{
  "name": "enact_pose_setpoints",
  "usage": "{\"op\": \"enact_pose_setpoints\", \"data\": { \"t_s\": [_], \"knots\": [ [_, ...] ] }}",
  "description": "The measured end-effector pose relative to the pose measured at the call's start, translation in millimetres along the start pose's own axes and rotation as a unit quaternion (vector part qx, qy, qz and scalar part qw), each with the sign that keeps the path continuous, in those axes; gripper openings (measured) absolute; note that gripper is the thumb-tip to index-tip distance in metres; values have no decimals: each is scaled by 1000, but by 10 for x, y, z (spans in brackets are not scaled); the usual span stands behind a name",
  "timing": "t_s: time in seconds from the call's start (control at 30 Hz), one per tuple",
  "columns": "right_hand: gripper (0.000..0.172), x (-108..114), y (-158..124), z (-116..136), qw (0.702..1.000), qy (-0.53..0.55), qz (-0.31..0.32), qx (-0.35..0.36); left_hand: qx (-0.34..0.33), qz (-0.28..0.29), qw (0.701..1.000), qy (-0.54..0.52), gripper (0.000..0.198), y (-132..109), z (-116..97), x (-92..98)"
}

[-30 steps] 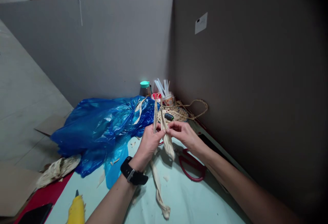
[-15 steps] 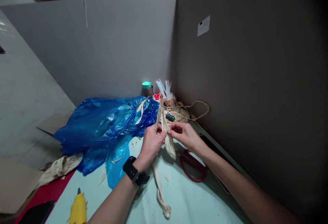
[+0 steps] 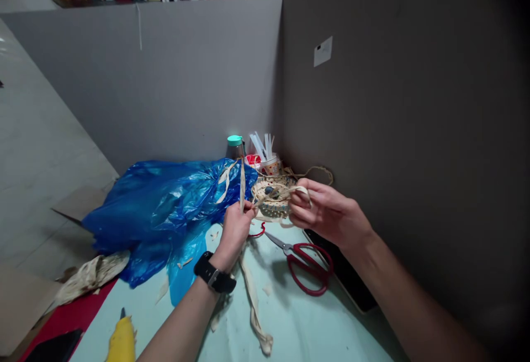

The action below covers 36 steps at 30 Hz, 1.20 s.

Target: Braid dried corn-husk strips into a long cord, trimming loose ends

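Observation:
My left hand [image 3: 238,227], with a black watch [image 3: 214,273] on the wrist, pinches a pale dried husk strip [image 3: 242,182]. One end of the strip stands up above the fingers. Another pale twisted length [image 3: 253,304] trails below the hand across the table. My right hand [image 3: 331,216] is raised to the right, its fingers closed on a thin husk piece [image 3: 305,191] that loops over them. Between the hands, farther back, sits a small woven basket [image 3: 276,208], partly covered by strips. Red-handled scissors [image 3: 286,246] lie open beneath my right hand.
A crumpled blue plastic bag [image 3: 153,207] covers the back left. A green-lidded jar [image 3: 234,141] and a cup of white sticks [image 3: 271,166] stand by the partition [image 3: 207,75]. A yellow glue gun [image 3: 122,340] lies front left. A dark phone-like device [image 3: 351,279] lies right.
My right hand has moved away to the right from the left hand, drawing a thin husk piece with it. The wide husk between them is now narrow strips.

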State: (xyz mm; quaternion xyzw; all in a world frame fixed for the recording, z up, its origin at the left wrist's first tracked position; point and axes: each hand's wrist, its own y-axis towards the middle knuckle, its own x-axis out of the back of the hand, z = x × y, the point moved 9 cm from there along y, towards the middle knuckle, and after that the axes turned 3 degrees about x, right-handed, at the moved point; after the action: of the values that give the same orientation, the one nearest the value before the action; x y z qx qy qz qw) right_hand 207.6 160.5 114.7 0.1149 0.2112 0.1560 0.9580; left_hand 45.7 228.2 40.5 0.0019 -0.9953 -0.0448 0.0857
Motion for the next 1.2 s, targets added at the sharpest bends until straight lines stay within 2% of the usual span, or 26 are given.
{"op": "enact_pose_setpoints", "data": {
  "t_s": [0.1,0.2,0.27,0.33,0.43,0.5,0.57,0.63,0.7,0.73,0.8,0.83,0.9,1.07,1.2],
  "knots": [
    [20,56,-184,317,999,-20,-32,21,21,-8,1000,-20,13,26,61,58],
    [19,241,-361,734,987,-49,-117,94,40,-5,998,-41,17,37,101,96],
    [19,321,-388,842,980,-97,-141,102,52,13,997,-55,20,19,99,62],
    [21,367,-326,719,980,-132,-135,64,62,50,994,-70,22,-31,59,-43],
    [29,412,-186,232,976,-187,-108,-25,64,120,987,-88,25,-176,-70,-278],
    [31,383,-105,-93,965,-247,-71,-51,57,165,981,-87,25,-298,-164,-438],
    [30,318,-41,-303,951,-306,-34,-39,51,202,975,-78,24,-407,-220,-570],
    [28,278,2,-347,932,-361,-21,-1,54,227,969,-81,23,-477,-228,-652],
    [27,301,24,-247,904,-425,-33,41,66,234,965,-96,24,-495,-207,-668],
    [26,338,27,-169,875,-479,-43,53,73,234,963,-107,24,-488,-196,-658],
    [26,441,27,-12,790,-608,-59,59,91,230,959,-136,27,-456,-182,-613],
    [26,508,24,45,733,-675,-65,50,100,228,956,-156,29,-435,-184,-586],
    [20,665,18,82,673,-736,-67,24,118,228,944,-206,32,-401,-193,-546],
    [11,949,28,-80,617,-781,-93,-9,164,260,909,-283,28,-390,-179,-564],
    [12,820,79,-131,617,-782,-82,27,174,255,909,-279,23,-398,-134,-567]
  ]
}}
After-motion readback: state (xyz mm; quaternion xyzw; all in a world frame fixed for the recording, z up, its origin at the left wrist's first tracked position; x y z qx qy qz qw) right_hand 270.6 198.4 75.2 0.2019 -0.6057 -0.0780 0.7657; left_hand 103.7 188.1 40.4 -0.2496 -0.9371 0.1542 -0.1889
